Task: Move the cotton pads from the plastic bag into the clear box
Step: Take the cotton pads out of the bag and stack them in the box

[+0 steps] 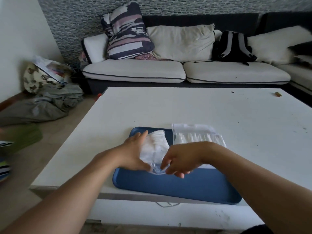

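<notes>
Opening step, by the look of it. Both hands work the mouth of the plastic bag (156, 149) on the blue tray (185, 186), near edge of the surface (168, 107). Left hand (133, 152) lies along the bag's side, fingers straight, thumb down at the crumpled mouth — grip loose. Right hand (181, 160) has curled fingers at the mouth; whether they actually pinch the film I cannot tell. Cotton pads (155, 142) are all inside. Next: spread the mouth, pull pads out. Clear box — likely under the right forearm, hidden. Behind it, a zip pouch (195, 134) of swab-like sticks.
</notes>
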